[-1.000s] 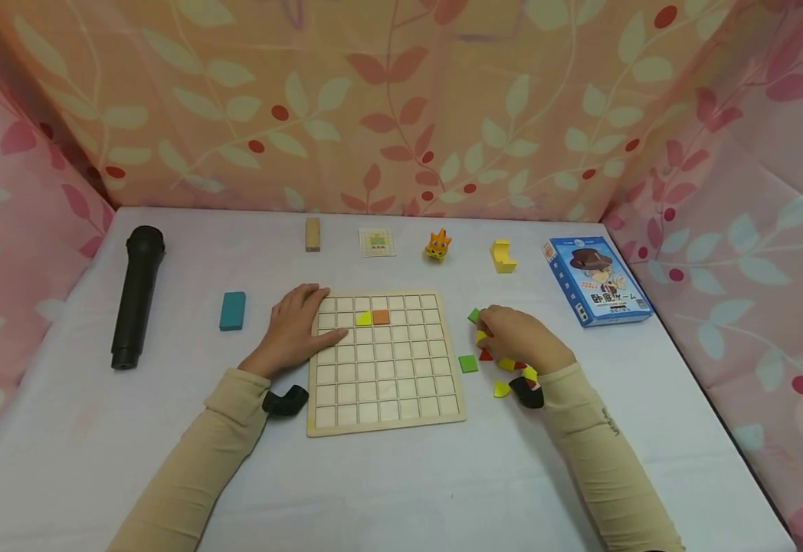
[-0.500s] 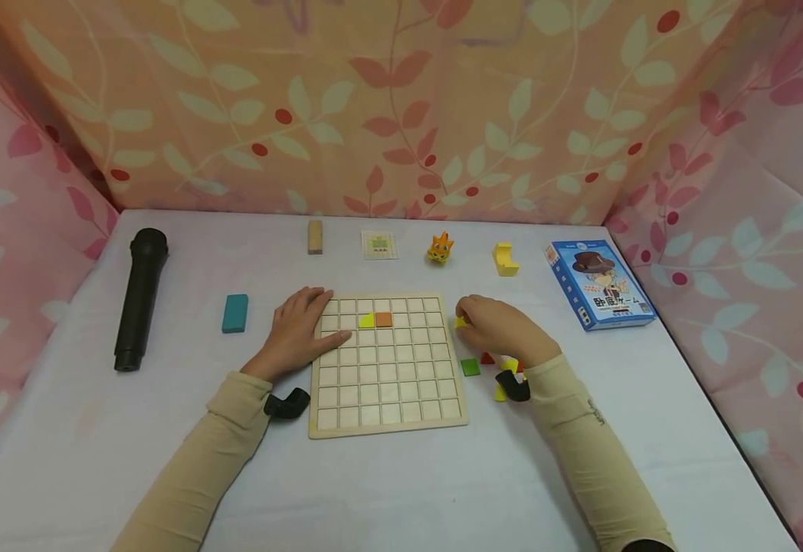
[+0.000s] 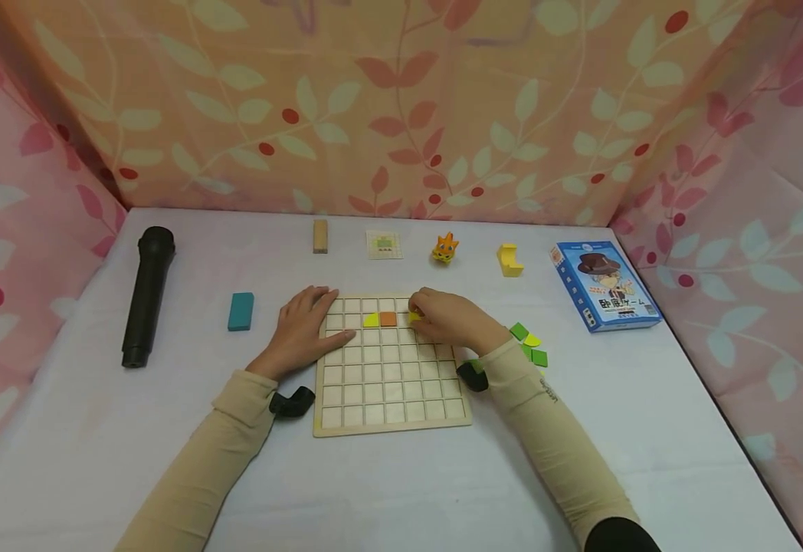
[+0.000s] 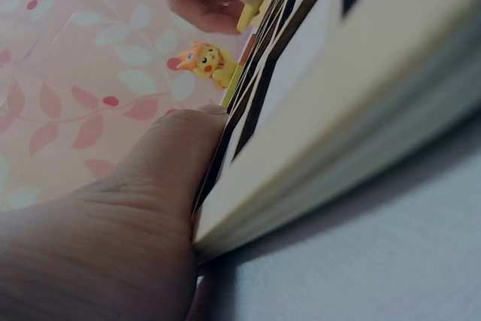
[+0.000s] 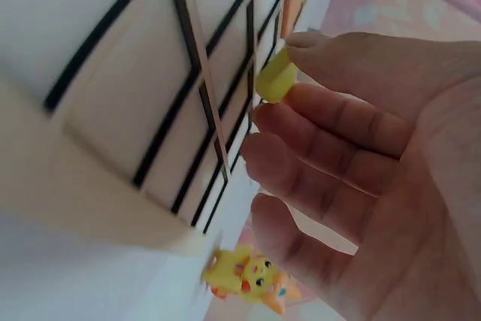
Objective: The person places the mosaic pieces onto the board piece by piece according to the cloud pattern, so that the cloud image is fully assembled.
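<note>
With right hand (image 3: 453, 318), pinching a yellow tile (image 5: 276, 79) between thumb and forefinger, close to the board (image 3: 391, 372) below the palm, across from the spread left hand (image 3: 296, 331), probably light, stiff and slightly slippery, so best held by opposite edges.

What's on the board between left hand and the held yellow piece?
Another yellow piece and an orange tile, side by side, rest bare board; seen in head view.

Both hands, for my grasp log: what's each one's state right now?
Left hand: open, resting on the pale square wooden grid board.
Right hand: closed, pinching a small yellow piece.
</note>
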Demonstrator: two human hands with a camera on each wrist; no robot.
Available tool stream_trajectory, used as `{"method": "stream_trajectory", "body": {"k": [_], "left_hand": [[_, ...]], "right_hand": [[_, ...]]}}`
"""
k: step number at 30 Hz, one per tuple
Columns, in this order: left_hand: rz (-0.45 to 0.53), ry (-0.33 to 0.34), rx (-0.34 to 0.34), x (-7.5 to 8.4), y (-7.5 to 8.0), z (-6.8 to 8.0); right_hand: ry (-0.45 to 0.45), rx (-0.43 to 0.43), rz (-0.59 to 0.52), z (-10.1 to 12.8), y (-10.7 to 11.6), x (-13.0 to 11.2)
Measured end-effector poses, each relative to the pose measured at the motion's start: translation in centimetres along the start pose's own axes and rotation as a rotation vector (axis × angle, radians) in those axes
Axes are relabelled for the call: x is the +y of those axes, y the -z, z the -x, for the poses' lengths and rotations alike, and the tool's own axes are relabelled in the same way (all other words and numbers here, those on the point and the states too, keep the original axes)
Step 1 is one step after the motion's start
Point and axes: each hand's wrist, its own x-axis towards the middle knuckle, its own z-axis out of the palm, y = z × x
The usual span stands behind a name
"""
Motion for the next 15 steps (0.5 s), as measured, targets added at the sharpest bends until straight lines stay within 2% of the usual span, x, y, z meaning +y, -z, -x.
{"method": "stream_trajectory", "body": {"k": [9, 15], "left_hand": [[-0.004, -0.007, 0.005, 0.05, 0.00, 0.01], [-0.002, -0.007, 0.005, 0.05, -0.01, 0.02]], "right_hand": [[0.057, -0.001, -0.015, -0.94, -0.25, -0.45], [0.027, -0.011, -0.004, -1.02, -0.30, -0.47]]}}
